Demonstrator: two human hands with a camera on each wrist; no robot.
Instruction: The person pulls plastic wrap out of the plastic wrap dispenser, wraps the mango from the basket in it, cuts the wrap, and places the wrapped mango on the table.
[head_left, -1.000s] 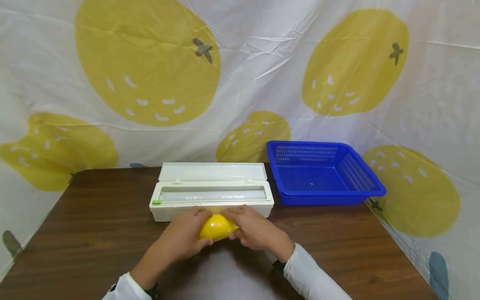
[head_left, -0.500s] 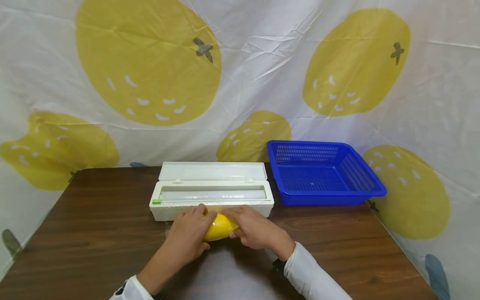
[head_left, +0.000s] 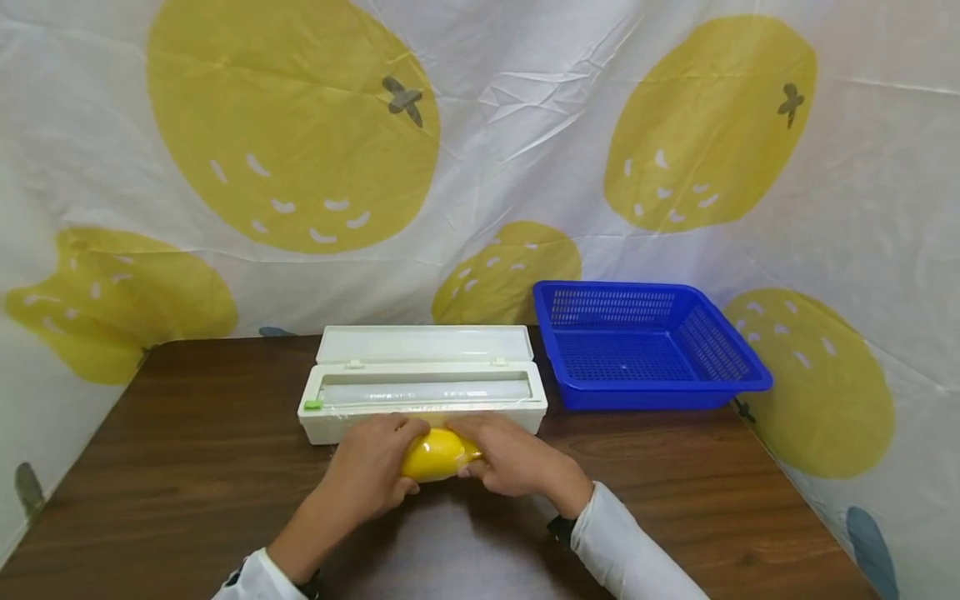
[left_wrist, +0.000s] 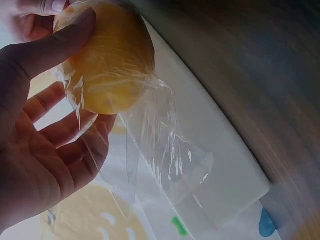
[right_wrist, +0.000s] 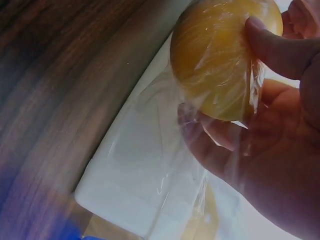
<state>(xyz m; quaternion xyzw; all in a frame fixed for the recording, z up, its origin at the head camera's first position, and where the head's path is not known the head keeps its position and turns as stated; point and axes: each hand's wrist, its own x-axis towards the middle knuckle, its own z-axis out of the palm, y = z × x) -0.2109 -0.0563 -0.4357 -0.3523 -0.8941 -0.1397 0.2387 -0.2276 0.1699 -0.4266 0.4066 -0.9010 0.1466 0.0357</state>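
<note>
A smooth yellow fruit (head_left: 437,455), shaped like a lemon, is held level in front of the white cling film dispenser (head_left: 423,427). My left hand (head_left: 371,462) grips its left end, thumb on the near side and fingers behind. On the other end my right hand (head_left: 517,457) holds it the same way. Clear cling film (left_wrist: 150,125) lies tight and wrinkled over the fruit in both wrist views. Loose film hangs past the fruit's ends, beyond the fingers of each hand, and overlaps the dispenser's white front. The film roll (head_left: 427,392) shows inside the dispenser.
The dispenser's lid (head_left: 423,343) is tipped back toward the wall, and a green slider (head_left: 312,405) sits at its left front corner. To the right stands a blue plastic basket (head_left: 652,398). A fruit-print cloth (head_left: 495,167) hangs behind the brown wooden table (head_left: 187,467).
My left hand's fingers moved up and over the fruit's left end half a second ago, then drew back left and lower, baring more yellow. My right hand has stayed nearly still.
</note>
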